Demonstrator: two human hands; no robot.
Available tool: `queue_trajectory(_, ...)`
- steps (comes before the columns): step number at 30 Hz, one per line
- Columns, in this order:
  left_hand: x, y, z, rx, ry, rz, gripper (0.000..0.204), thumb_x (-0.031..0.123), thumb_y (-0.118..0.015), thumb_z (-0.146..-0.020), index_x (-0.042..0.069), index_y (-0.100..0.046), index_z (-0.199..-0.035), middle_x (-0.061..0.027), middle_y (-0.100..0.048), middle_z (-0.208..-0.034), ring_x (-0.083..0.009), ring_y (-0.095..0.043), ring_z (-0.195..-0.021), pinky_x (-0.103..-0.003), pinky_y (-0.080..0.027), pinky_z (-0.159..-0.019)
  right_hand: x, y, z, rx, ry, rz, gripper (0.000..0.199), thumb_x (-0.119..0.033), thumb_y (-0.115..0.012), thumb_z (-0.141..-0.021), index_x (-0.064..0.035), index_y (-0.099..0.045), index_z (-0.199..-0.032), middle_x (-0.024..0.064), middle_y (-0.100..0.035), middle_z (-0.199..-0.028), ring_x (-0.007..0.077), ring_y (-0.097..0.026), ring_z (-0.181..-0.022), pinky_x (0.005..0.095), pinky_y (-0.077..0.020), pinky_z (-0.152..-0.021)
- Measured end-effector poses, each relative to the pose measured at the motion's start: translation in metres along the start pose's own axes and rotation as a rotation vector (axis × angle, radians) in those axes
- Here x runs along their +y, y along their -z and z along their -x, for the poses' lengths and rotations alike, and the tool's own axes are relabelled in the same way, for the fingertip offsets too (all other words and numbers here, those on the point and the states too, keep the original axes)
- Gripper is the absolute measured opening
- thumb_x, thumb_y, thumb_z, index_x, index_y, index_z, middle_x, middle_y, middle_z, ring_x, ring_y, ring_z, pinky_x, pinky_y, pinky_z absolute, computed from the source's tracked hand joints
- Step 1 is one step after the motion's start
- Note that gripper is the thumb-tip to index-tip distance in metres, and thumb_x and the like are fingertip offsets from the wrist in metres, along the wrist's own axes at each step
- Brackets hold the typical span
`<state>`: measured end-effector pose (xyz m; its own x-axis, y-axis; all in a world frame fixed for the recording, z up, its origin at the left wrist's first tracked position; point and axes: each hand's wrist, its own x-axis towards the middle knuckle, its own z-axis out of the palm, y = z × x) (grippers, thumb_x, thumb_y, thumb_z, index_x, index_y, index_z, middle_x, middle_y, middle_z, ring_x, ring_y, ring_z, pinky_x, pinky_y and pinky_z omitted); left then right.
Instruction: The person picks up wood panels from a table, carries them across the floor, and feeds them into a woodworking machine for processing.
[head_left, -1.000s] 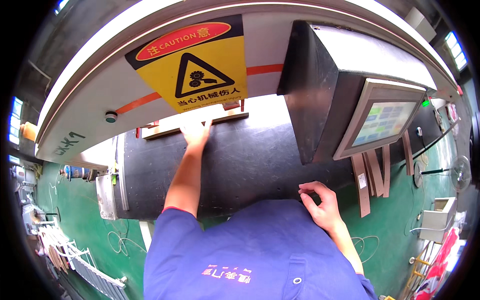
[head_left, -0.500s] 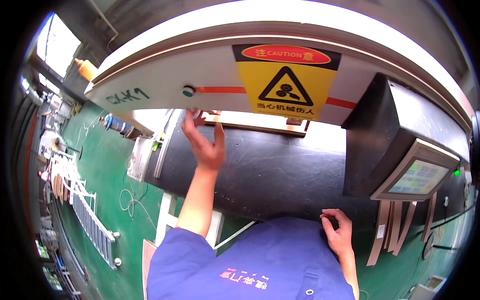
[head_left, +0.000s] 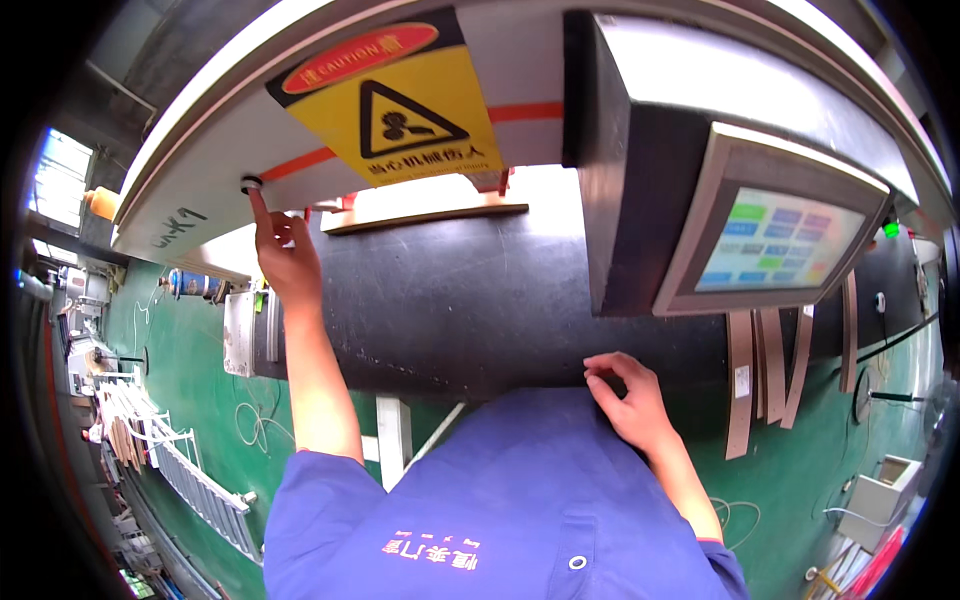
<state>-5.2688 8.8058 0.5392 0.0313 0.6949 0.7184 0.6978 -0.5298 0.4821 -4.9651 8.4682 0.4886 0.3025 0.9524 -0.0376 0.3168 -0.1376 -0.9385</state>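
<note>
My left hand [head_left: 287,262] is raised to the grey machine cover [head_left: 215,165]. Its outstretched index finger touches a small round push button [head_left: 252,184] on the cover, while the other fingers are loosely bent and hold nothing. Under the cover, a long brown-edged strip [head_left: 430,217] lies across the far part of the black worktable [head_left: 450,300]. My right hand [head_left: 632,402] hovers by the table's near edge, beside my body. Its fingers are loosely curled with a gap to the thumb, and nothing is in them.
A touch screen [head_left: 780,245] on a black box [head_left: 640,170] juts out at the right. Several brown strips [head_left: 740,390] hang over the table's near edge below it. A yellow warning sign [head_left: 400,110] is on the cover. Racks [head_left: 200,480] stand on the green floor at left.
My left hand has reached up to the push button, and its index finger now touches it. My view has turned right, bringing the touch screen closer to the middle. The right hand stays near my body.
</note>
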Motion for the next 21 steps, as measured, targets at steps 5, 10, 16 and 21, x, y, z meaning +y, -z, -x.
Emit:
queue_trajectory(5,0.026,0.024,-0.011,-0.117,0.138,0.06,0.057,0.008,-0.059,-0.09,0.009,-0.047,-0.146,-0.0038,-0.064,-0.092,-0.0096,-0.05,-0.066,-0.025,-0.046,-0.064,0.01,0.007,0.01,-0.07,-0.018,-0.022,0.021,-0.009,-0.065,-0.087,-0.0021,-0.066,-0.107,0.0113,-0.068,-0.095,0.0219,-0.067,-0.089,0.0329,-0.0518,-0.08)
queue_trajectory(10,0.044,0.027,0.037,-0.132,0.252,0.077,0.048,0.01,-0.061,-0.092,0.001,-0.048,-0.138,-0.0061,-0.063,-0.102,-0.0125,-0.056,-0.082,-0.028,-0.048,-0.076,0.01,0.008,0.018,-0.182,0.048,-0.034,0.022,-0.011,-0.064,-0.088,-0.0026,-0.066,-0.108,0.0107,-0.067,-0.095,0.0232,-0.066,-0.092,0.034,-0.0517,-0.081)
queue_trajectory(16,0.071,-0.01,0.166,-1.109,0.307,-0.053,0.071,0.033,-0.066,-0.091,0.0,-0.038,-0.147,-0.0251,-0.054,-0.134,-0.0347,-0.056,-0.121,-0.04,-0.042,-0.104,0.028,0.044,0.047,-0.132,-0.046,-0.051,0.023,-0.014,-0.065,-0.088,-0.0037,-0.067,-0.108,0.012,-0.067,-0.097,0.0247,-0.066,-0.092,0.0348,-0.0528,-0.082)
queue_trajectory(21,0.102,-0.004,0.245,-1.314,0.607,0.072,0.069,0.033,-0.068,-0.091,-0.003,-0.042,-0.143,-0.0277,-0.048,-0.14,-0.0329,-0.053,-0.128,-0.039,-0.044,-0.105,0.052,0.064,0.061,-0.142,0.039,0.007,0.023,-0.015,-0.066,-0.088,-0.0016,-0.066,-0.107,0.0132,-0.068,-0.098,0.026,-0.067,-0.089,0.0355,-0.0535,-0.08)
